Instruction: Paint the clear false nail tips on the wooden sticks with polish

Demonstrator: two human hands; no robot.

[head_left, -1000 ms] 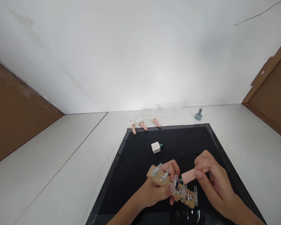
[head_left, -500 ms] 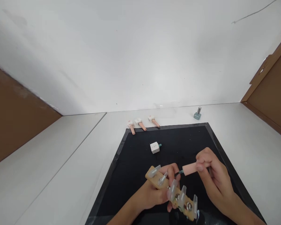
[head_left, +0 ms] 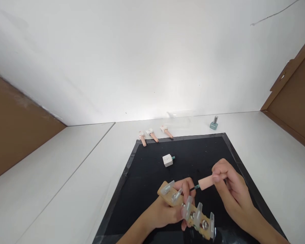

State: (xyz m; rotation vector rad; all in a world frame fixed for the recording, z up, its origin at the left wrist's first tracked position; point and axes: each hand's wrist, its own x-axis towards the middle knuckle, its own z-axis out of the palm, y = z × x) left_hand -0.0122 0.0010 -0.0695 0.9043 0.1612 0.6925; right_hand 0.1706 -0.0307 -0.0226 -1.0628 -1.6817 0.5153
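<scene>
My left hand (head_left: 165,208) is closed around a wooden nail-tip stand (head_left: 171,198), which slants down to the right. Several clear false nail tips (head_left: 198,214) stick up from it on metal mounts. Between thumb and fingers, my right hand (head_left: 232,189) pinches the pink cap of a nail polish brush (head_left: 205,182). Its green stem and dark bristles point left, close to my left fingers; whether they touch anything is unclear. An uncapped white nail polish bottle (head_left: 167,160) with a green neck lies on the black mat (head_left: 139,186) beyond my hands.
Three white bottles with pink caps (head_left: 154,136) lie along the mat's far left edge. A teal bottle with a silver cap (head_left: 214,123) stands at the back right. White walls and brown panels (head_left: 292,91) bound the white table (head_left: 66,189).
Almost nothing differs. The brush in my right hand has shifted very slightly, and the view has moved a touch; my left hand keeps its hold on the stand.
</scene>
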